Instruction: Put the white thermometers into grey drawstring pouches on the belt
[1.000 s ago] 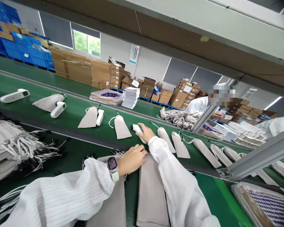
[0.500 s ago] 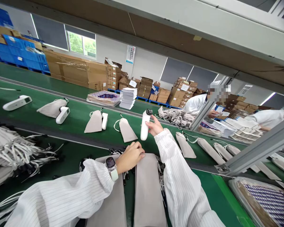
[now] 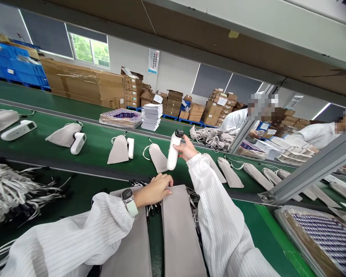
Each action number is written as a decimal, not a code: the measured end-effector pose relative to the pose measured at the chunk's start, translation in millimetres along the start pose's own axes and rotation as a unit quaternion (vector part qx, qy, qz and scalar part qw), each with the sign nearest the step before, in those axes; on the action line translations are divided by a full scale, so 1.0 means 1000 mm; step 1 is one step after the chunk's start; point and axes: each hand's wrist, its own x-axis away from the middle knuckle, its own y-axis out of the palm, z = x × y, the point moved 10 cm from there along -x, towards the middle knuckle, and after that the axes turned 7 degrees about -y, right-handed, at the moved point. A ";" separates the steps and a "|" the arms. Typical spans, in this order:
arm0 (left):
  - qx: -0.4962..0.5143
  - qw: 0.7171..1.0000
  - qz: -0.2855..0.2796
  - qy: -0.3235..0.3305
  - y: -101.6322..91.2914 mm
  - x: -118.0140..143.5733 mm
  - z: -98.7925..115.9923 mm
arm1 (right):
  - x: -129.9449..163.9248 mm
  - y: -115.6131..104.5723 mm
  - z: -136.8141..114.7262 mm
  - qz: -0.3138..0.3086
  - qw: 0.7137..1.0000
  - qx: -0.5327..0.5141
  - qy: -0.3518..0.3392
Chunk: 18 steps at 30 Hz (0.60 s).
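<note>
- Head view: right hand (image 3: 187, 151) lifted over the green belt (image 3: 98, 148), fingers wrapped round a white handheld device (image 3: 172, 151) — held upright, dark round end at top, bottom end just above the belt.
- Left hand (image 3: 154, 189) flat on the near bench, fingers together, tips on the top edge of a grey pouch (image 3: 180, 227); second grey pouch stack (image 3: 132, 246) lies under the wrist. Watch (image 3: 128, 200) w/ pale strap on that wrist.
- Empty drawstring pouch (image 3: 158, 157) lies on belt just left of the device, not touching it.
- Further left on belt: pouch + white device pairs, e.g. (image 3: 119, 149) w/ device (image 3: 130, 147) beside it.
- Right of the hand: row of filled pouches (image 3: 230, 173) running down the belt.
- Heap of pouch cords (image 3: 14, 188) at far left of bench.
- Tray w/ purple-patterned contents (image 3: 320, 238) at bottom right.
- Two other people in white coats across the line; faces blurred.
</note>
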 end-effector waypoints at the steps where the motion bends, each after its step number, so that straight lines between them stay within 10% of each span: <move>1: 0.001 1.000 0.005 0.004 -0.001 0.000 0.001 | 0.001 0.000 -0.001 -0.002 1.000 0.006 0.003; 18: 0.116 0.986 0.119 -0.019 -0.047 0.009 0.009 | 0.022 0.011 -0.004 -0.077 0.996 0.003 0.039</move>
